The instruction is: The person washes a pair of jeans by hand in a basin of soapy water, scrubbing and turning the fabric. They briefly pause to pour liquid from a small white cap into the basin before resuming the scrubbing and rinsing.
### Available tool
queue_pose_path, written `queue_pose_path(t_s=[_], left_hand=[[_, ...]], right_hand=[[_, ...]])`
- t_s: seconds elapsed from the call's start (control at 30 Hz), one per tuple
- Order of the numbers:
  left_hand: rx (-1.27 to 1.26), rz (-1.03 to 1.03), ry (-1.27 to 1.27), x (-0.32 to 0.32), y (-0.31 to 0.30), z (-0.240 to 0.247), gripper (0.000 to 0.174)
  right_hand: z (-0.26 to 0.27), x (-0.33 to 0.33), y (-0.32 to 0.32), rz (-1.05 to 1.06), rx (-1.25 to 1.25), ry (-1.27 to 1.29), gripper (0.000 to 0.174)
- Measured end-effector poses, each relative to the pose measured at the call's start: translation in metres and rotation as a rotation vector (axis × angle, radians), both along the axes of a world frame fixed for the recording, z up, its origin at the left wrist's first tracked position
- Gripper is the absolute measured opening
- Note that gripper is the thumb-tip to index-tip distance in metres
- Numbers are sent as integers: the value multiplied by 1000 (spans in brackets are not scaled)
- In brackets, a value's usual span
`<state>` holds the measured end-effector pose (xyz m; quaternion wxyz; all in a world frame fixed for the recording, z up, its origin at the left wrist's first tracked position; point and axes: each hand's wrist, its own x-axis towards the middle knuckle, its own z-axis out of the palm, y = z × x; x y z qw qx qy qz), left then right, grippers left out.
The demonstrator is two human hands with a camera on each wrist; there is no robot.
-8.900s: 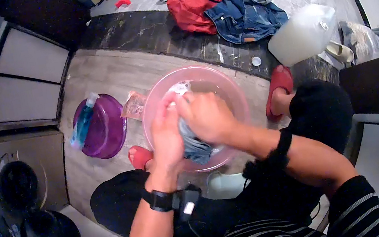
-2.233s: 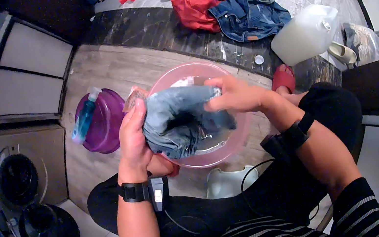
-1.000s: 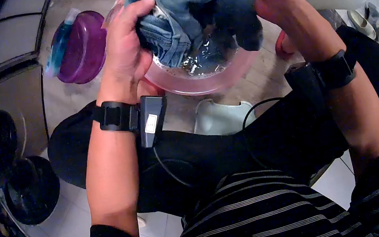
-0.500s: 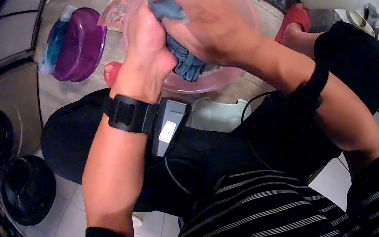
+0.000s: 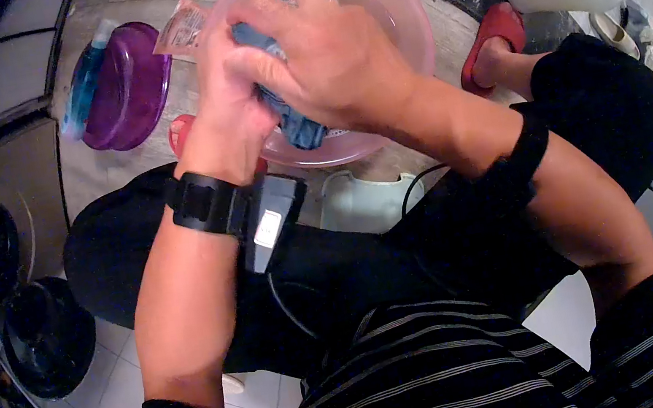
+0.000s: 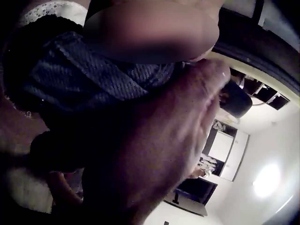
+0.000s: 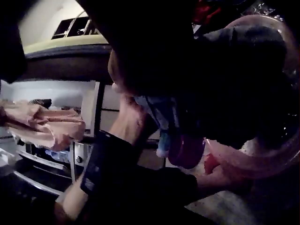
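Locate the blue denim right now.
In the head view, the blue denim is near the top, just left of centre, bunched between the left hand and right hand, over the pink basin.

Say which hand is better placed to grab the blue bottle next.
Probably the left hand: it is nearer the blue bottle, while the right hand is farther off. Both grip the denim garment.

The person wears a black, pale-striped shirt [image 5: 456,371], black trousers [image 5: 625,92], red slippers [image 5: 498,33] and black, probably fabric, wrist straps [image 5: 207,204].
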<state>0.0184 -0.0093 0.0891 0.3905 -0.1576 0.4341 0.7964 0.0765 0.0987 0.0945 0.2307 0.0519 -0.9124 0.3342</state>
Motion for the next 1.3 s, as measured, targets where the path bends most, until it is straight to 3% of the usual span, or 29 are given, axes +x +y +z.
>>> queue_pose_path(t_s=[0.1,0.17,0.23,0.27,0.37,0.47,0.57,0.63,0.67,0.77,0.8,0.87,0.97,1.03,1.07,1.13,1.17,1.2,1.3], left_hand=[[-18,-109,-7,8,6,2,33],[-96,-148,102,8,11,3,30],[-65,-73,120,10,14,13,27],[-35,-55,129,3,10,10,27],[-13,-41,28,-24,1,0,33],[9,-47,119,-18,-2,-5,30],[-57,-57,144,3,9,12,28],[-108,-155,190,2,10,15,27],[-37,-104,237,-1,9,5,30],[71,-67,41,-18,-2,4,35],[-2,-37,4,-22,-1,4,39],[1,-17,1,-13,3,3,30],[-105,-46,5,22,15,24,24],[-64,-93,129,25,19,31,24],[-37,-26,95,18,17,30,23],[-13,-87,49,-5,7,21,27],[-2,-123,33,-22,1,12,30],[212,-184,45,-41,-16,-19,29],[46,-55,4,-39,-5,-14,29]], right_hand=[[-16,-20,20,-91,295,-102,24],[-32,-44,26,-157,-159,-550,28],[3,-23,31,-259,-1121,-721,42],[-17,-31,30,-304,-1122,-568,46],[-13,-13,12,-67,73,125,22],[-10,-6,-3,-52,-161,187,21],[-7,-36,28,-37,145,-497,19],[3,-31,34,-95,-719,-652,38],[6,-25,35,-118,-1155,-709,47],[-5,-15,18,-55,123,193,18],[9,-3,10,25,193,152,19],[-4,-6,9,17,243,63,19],[-41,-53,63,651,-268,-98,21],[0,-22,50,-187,-665,-602,44],[-1,-19,48,-165,-593,-542,44],[8,-21,39,-99,-443,-410,42],[19,-16,27,-138,-586,-404,40],[21,-15,23,-87,-446,-304,39],[18,-4,3,-52,-172,-47,25]])
